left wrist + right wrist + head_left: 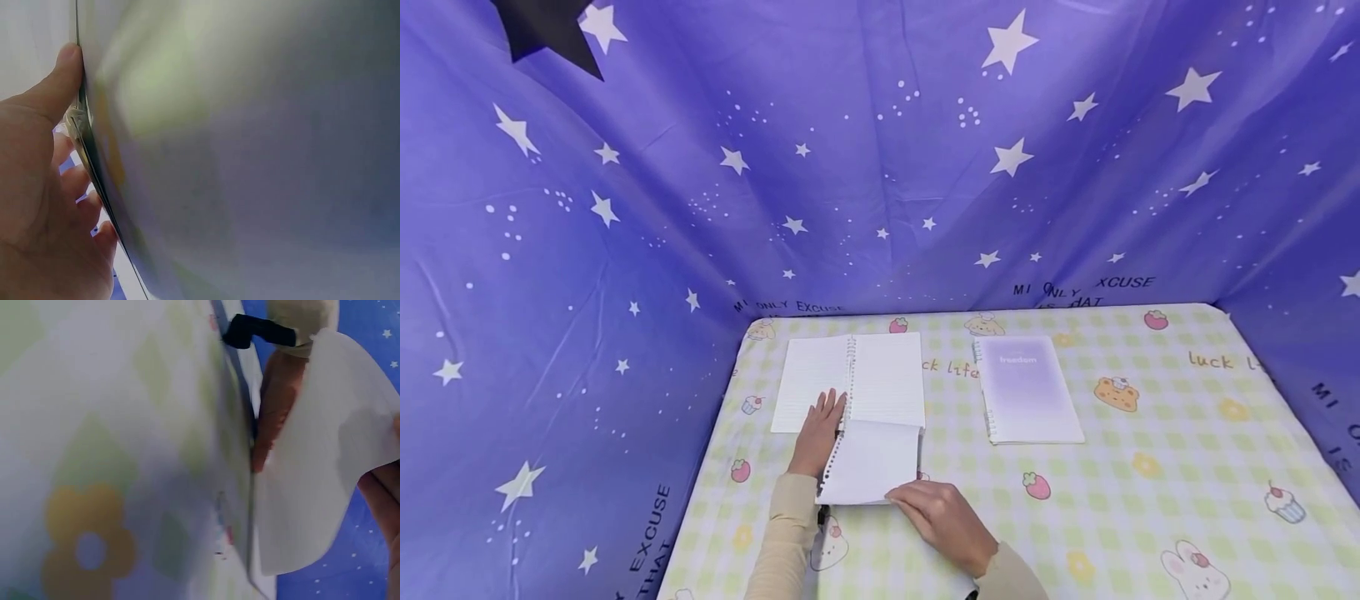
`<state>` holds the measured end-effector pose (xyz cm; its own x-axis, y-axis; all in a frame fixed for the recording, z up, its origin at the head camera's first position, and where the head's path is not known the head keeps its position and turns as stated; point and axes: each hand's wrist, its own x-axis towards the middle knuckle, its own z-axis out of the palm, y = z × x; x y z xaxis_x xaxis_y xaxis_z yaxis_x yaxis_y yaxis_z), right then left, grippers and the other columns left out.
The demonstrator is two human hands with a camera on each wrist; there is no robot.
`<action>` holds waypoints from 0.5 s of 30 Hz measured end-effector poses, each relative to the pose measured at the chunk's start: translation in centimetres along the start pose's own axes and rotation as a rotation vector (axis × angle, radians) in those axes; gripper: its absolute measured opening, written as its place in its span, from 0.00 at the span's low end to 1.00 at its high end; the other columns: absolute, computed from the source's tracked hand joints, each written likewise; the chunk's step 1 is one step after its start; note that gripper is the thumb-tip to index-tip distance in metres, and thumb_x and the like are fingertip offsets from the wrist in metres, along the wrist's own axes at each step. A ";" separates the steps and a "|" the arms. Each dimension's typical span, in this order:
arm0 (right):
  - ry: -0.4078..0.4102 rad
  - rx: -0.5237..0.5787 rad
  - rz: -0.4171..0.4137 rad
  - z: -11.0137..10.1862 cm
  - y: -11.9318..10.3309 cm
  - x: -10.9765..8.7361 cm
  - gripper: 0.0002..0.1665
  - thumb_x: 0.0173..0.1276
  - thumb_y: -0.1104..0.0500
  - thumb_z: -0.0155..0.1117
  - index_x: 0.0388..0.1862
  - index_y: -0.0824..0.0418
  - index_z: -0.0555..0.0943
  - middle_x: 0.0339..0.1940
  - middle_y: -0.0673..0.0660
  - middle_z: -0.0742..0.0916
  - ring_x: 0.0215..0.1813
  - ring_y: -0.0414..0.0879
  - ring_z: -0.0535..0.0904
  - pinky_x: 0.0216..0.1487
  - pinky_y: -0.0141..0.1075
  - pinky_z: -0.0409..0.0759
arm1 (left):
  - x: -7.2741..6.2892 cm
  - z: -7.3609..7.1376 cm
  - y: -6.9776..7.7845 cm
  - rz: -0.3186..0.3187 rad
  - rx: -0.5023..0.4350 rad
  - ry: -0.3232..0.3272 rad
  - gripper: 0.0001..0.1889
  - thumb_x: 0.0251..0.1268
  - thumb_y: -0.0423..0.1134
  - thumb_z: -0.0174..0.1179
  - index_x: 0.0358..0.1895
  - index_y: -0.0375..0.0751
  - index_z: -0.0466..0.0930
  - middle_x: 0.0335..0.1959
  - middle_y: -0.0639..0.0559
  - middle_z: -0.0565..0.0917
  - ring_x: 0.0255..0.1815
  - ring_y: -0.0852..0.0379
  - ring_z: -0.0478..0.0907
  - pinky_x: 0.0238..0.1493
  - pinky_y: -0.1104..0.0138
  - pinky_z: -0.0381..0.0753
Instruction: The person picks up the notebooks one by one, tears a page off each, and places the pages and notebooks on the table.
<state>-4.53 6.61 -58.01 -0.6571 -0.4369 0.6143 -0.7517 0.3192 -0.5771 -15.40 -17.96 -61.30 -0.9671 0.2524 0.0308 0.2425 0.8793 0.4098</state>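
While hands [822, 431] [943, 518] flank sheet [872, 464] edges, purple notebook [1032, 398] apart

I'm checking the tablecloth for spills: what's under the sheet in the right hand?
Patterned tablecloth shows beside the sheet, a pink print peeking at its right. What lies directly beneath is covered; whether the open notebook extends underneath, I can't tell.

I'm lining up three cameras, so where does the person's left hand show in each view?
Head: the left hand is left of centre, below mid-height, on the open notebook.
Left wrist: at the left edge, thumb uppermost.
Right wrist: right of centre, in the upper half, below a sleeve, partly hidden by the curved white sheet.
Shared landmark: the green-checked tablecloth, blurred in the left wrist view.
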 end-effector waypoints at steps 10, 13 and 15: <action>-0.013 0.055 -0.036 -1.0 -1.0 0.9 0.09 0.68 0.65 0.65 0.43 0.55 0.87 0.37 0.47 0.90 0.39 0.32 0.85 0.42 0.22 0.82 | 0.1 0.3 -0.6 0.058 0.018 0.014 0.32 0.64 0.32 0.58 0.72 0.31 0.64 0.74 0.29 0.62 0.76 0.31 0.55 0.75 0.40 0.54; -0.011 0.084 -0.042 -1.4 -1.3 1.2 0.10 0.68 0.66 0.65 0.44 0.55 0.87 0.38 0.47 0.90 0.40 0.32 0.85 0.41 0.21 0.82 | 0.2 0.3 -0.8 0.086 0.048 0.021 0.36 0.55 0.24 0.59 0.72 0.30 0.64 0.73 0.28 0.63 0.75 0.29 0.57 0.73 0.39 0.57; -0.007 0.101 -0.045 -1.8 -1.5 1.4 0.10 0.68 0.66 0.65 0.45 0.55 0.86 0.39 0.47 0.90 0.40 0.32 0.85 0.42 0.21 0.82 | 0.3 0.5 -1.1 0.098 0.063 0.023 0.36 0.54 0.24 0.59 0.71 0.30 0.65 0.72 0.27 0.64 0.74 0.29 0.58 0.72 0.38 0.59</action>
<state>-4.42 6.99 -55.32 -0.6222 -0.4547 0.6373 -0.7707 0.2128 -0.6006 -15.93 -18.63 -62.15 -0.9400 0.3294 0.0894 0.3394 0.8747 0.3461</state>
